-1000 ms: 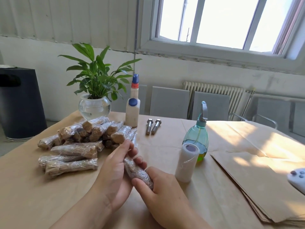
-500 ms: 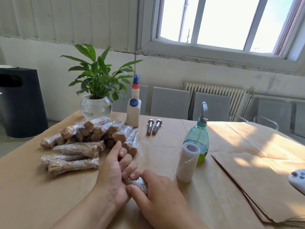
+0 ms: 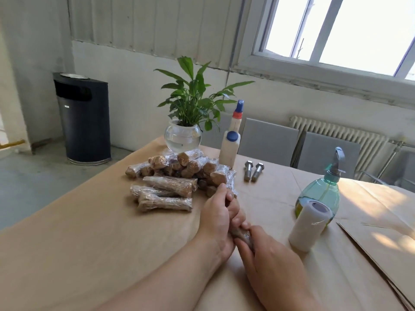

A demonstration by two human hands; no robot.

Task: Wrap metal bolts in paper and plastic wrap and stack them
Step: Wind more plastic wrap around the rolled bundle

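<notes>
A wrapped bolt (image 3: 242, 235), brown paper under clear film, lies between both hands just above the paper-covered table (image 3: 89, 243). My left hand (image 3: 219, 218) curls its fingers round its far half. My right hand (image 3: 267, 259) grips its near end with thumb and fingers. Most of the bundle is hidden by the hands. A pile of several wrapped bolts (image 3: 177, 178) lies just beyond my left hand. Two bare metal bolts (image 3: 253, 171) lie side by side further back. A roll of plastic wrap (image 3: 308, 225) stands upright to the right of my hands.
A white glue bottle (image 3: 231, 144) and a plant in a glass bowl (image 3: 183, 136) stand behind the pile. A green spray bottle (image 3: 323, 189) is behind the roll. Brown paper sheets (image 3: 381, 250) are stacked at the right. A black bin (image 3: 83, 117) stands on the floor.
Both hands have closed more tightly round the wrapped bolt and brought it low over the table. The view has swung left and down.
</notes>
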